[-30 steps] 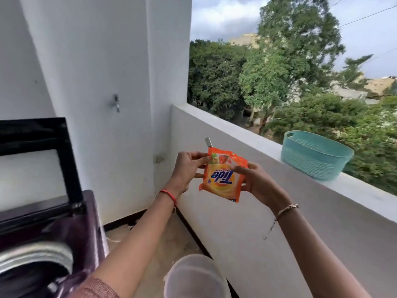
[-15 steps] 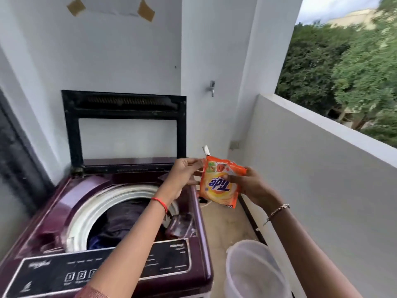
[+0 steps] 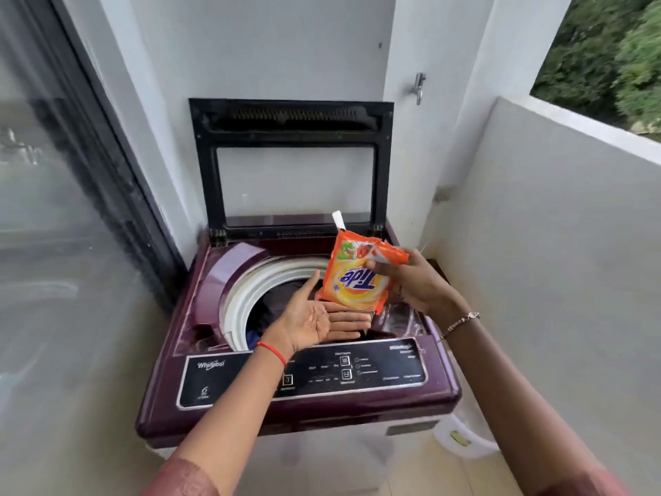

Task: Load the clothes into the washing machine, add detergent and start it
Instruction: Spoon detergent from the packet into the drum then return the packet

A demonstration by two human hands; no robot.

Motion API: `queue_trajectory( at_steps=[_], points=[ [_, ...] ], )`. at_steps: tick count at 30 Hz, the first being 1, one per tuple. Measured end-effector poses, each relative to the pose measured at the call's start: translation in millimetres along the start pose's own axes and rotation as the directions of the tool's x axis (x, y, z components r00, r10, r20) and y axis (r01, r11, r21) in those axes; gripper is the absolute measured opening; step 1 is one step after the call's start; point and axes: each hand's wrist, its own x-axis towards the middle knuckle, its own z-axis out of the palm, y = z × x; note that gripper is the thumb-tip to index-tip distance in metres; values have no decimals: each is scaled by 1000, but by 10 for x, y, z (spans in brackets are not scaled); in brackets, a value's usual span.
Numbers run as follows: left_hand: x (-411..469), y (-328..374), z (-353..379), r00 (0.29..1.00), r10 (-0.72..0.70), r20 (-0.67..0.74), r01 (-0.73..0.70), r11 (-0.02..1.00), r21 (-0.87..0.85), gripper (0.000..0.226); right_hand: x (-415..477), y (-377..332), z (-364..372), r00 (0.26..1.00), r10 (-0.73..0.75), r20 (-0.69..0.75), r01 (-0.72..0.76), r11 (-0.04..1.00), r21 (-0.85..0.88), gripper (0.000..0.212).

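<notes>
Step in hand, as I read it: dosing detergent. My right hand (image 3: pixel 418 284) has the orange plastic detergent sachet (image 3: pixel 357 281) pinched at its upper right corner, thumb on the front, the other fingers (image 3: pixel 400 291) curled behind. My left hand (image 3: pixel 318 322) is palm up, fingers (image 3: pixel 350 318) straight and loosely spread, just under the sachet's lower left corner; can't tell if they touch it. Both are over the maroon top-loading washing machine (image 3: pixel 322 411), with its black-framed lid (image 3: pixel 291 118) raised upright beyond the fingers and dark clothes (image 3: pixel 275 298) in the tub inside the white drum rim (image 3: pixel 243 298), directly below the left fingers. Loading looks done; detergent not in, start not pressed. A white torn strip (image 3: pixel 338 220) stands off the sachet's top left corner, so I take the pack to be open there. To do it well: tip that corner down slowly over the tub or the left palm, keep the pinch clear of the mouth so it doesn't close, and stay inside the drum rim so nothing lands on the maroon deck. Readable: "Tide" in blue on the sachet front; "Whirlpool" in white at the left end of the black control panel (image 3: pixel 386 374), nearer me than the left wrist, with a "6" mark under it. Other panel legends are too blurred. A white plastic bucket (image 3: pixel 461 434) sits on the floor below the right forearm.
</notes>
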Motion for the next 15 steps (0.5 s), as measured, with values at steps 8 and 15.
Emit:
queue_trajectory(
  at_steps=[8, 15],
  points=[
    [40, 52, -126, 992, 80, 96, -71, 993, -92, 65, 242, 10, 137, 989, 38, 140, -13, 984, -179, 10],
    [369, 243, -108, 988, 157, -9, -155, 957, -246, 42, 665, -75, -65, 981, 26, 190, 49, 923, -382, 9]
  ],
)
